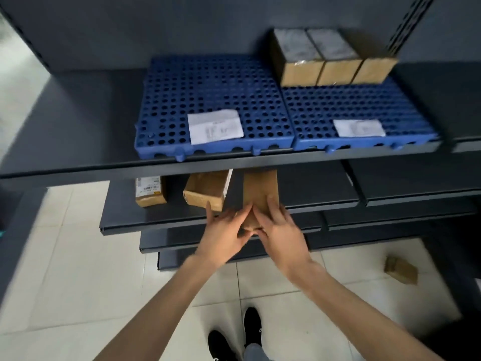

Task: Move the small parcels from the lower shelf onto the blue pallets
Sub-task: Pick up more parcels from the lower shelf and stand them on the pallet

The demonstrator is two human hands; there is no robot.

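Two blue pallets are lying side by side and touching on the upper shelf, the left pallet and the right pallet, both reaching its front edge. Each is carrying a white paper label near its front edge, one on the left and one on the right. Three cardboard parcels are standing in a touching row at the back of the right pallet.

On the lower shelf, the brown parcel is sitting near the front edge, partly hidden under the upper shelf. The left hand is pressing its left side and the right hand is lying over its top and right side, fingers of both nearly straight and close together, the parcel between them. Just to the left, a tilted parcel is leaning on one edge, and farther left a barcoded parcel is resting flat.

Dark grey panels are backing the shelving. Pale floor tiles are showing below, with another parcel lying on them at the right and black shoes standing near the bottom.
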